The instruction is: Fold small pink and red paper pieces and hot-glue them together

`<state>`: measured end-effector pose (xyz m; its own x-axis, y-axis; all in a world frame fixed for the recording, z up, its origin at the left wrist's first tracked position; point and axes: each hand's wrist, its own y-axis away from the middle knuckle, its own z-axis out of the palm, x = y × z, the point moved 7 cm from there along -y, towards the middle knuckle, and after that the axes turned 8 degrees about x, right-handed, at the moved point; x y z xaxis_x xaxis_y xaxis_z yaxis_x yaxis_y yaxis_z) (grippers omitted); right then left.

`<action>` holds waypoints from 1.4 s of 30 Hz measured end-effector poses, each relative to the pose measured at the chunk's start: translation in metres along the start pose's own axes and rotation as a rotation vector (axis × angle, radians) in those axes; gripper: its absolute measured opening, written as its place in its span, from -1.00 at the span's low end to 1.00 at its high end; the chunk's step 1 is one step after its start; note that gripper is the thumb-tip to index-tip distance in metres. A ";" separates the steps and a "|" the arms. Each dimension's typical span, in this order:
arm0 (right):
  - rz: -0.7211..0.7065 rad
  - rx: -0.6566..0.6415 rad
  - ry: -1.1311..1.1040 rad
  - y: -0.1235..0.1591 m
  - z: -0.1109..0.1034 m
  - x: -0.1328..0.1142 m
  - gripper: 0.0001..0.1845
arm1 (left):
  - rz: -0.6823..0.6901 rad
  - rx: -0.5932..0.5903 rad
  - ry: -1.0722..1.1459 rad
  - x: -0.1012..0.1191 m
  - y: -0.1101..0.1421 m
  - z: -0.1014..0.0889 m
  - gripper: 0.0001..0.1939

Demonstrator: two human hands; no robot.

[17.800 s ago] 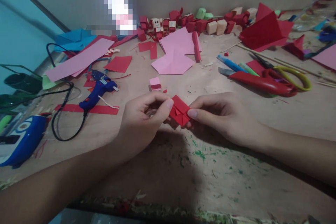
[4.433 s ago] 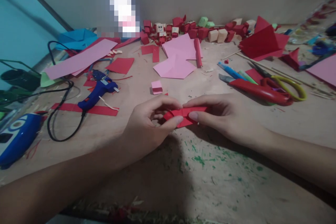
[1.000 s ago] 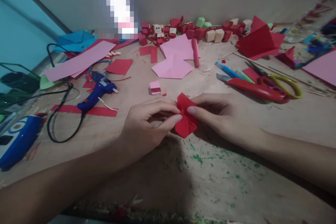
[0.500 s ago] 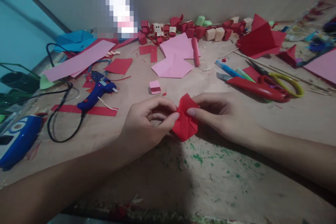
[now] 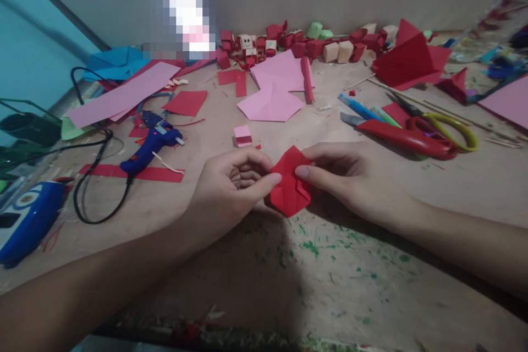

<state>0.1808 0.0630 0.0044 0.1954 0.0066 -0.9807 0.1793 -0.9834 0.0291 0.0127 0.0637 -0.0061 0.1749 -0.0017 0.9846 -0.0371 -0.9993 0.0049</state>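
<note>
A folded piece of red paper (image 5: 290,190) is held just above the worktable (image 5: 355,286), its pointed ends up and down and creases on its face. My left hand (image 5: 233,184) pinches its left edge, thumb in front and the fingers curled behind. On the right edge, my right hand (image 5: 350,179) grips it the same way, the thumb lying on the paper's face. Beyond my left hand sits a small pink paper box (image 5: 243,135), with a tiny red scrap beside it.
A blue glue gun (image 5: 150,146) with a black cord lies left, near a blue tape dispenser (image 5: 31,220). Right are a red-handled cutter (image 5: 408,140) and yellow-handled scissors (image 5: 454,135). Pink sheets (image 5: 272,88) lie behind my hands; several small paper boxes (image 5: 315,48) line the wall.
The red paper now sits flatter and more spread between my hands, its upper part opened out. My fingers have shifted slightly along its edges. Other things stay in place.
</note>
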 end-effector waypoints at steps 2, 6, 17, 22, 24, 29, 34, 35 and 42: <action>0.027 -0.016 -0.025 0.000 0.001 0.001 -0.84 | -0.012 0.012 0.020 -0.001 -0.001 -0.001 -0.86; 0.069 -0.035 -0.031 0.001 0.001 0.004 -0.83 | -0.039 0.012 0.047 -0.002 -0.002 -0.002 -0.86; 0.033 0.019 -0.032 -0.003 -0.003 0.003 -0.87 | -0.024 -0.018 0.057 -0.002 -0.003 -0.001 -0.89; 0.039 0.021 -0.028 -0.004 -0.004 0.002 -0.88 | 0.039 -0.037 0.031 0.004 0.000 0.001 -0.94; 0.044 0.034 -0.042 -0.004 -0.005 0.003 -0.88 | 0.080 -0.055 0.004 0.007 0.002 0.002 -0.93; 0.069 0.064 -0.077 -0.003 -0.007 0.005 -0.90 | 0.243 -0.012 -0.163 0.017 0.005 0.000 -0.93; -0.042 0.018 0.071 0.000 -0.003 -0.002 -0.90 | 0.296 -0.052 -0.132 0.018 0.004 0.002 -0.94; -0.061 0.013 0.084 0.001 -0.002 -0.003 -0.88 | 0.288 -0.052 -0.120 0.017 0.004 0.002 -0.94; -0.090 -0.037 0.133 0.004 0.003 -0.003 -0.83 | 0.087 -0.007 0.024 0.006 0.002 -0.001 -0.92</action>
<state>0.1782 0.0588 0.0067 0.3026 0.1207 -0.9454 0.2370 -0.9703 -0.0480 0.0130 0.0617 -0.0002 0.1470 -0.0876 0.9853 -0.0580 -0.9951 -0.0798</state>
